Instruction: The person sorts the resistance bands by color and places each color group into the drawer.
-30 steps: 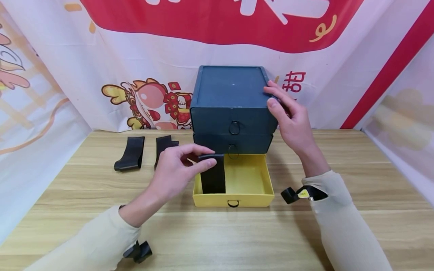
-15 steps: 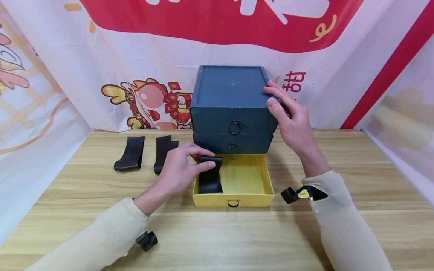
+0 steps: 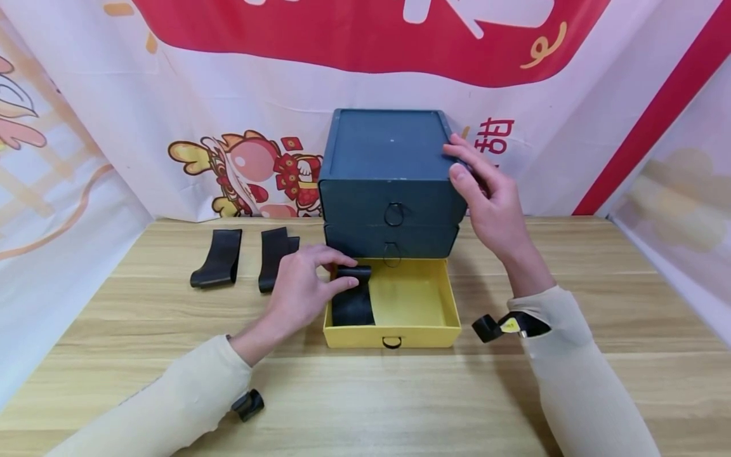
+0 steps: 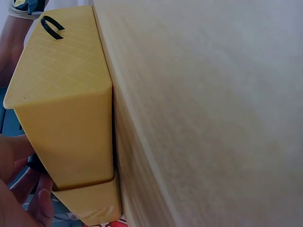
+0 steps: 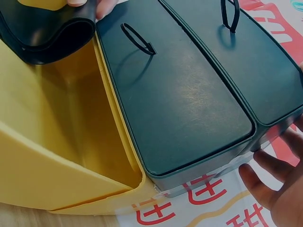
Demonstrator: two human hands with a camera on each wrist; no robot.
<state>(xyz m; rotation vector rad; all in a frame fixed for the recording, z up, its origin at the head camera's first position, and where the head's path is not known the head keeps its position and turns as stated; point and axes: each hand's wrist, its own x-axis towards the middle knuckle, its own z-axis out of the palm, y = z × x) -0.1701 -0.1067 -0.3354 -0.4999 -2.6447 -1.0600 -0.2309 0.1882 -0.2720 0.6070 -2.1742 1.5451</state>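
Observation:
In the head view my left hand (image 3: 299, 285) pinches the rolled upper end of a wide, flexible black strip (image 3: 351, 308) between thumb and fingers. The strip lies along the left side of the pulled-out yellow drawer (image 3: 419, 301), at the bottom of the stack. Its looped edge shows in the right wrist view as a folded black strip (image 5: 52, 40). My right hand (image 3: 491, 197) rests against the right edge of the dark blue drawer unit (image 3: 391, 149), and its fingers (image 5: 265, 184) are spread there in the right wrist view.
Two more black strip pieces lie on the wooden table (image 3: 365, 406) to the left: a folded strip (image 3: 219, 257) and an overlapping strip (image 3: 274, 257) partly behind my left hand. A printed cloth (image 3: 257, 95) hangs behind the drawers.
The left hand has lowered slightly into the yellow drawer with the black strip, which went from hanging upright to lying folded lower inside. The right hand has stayed in place.

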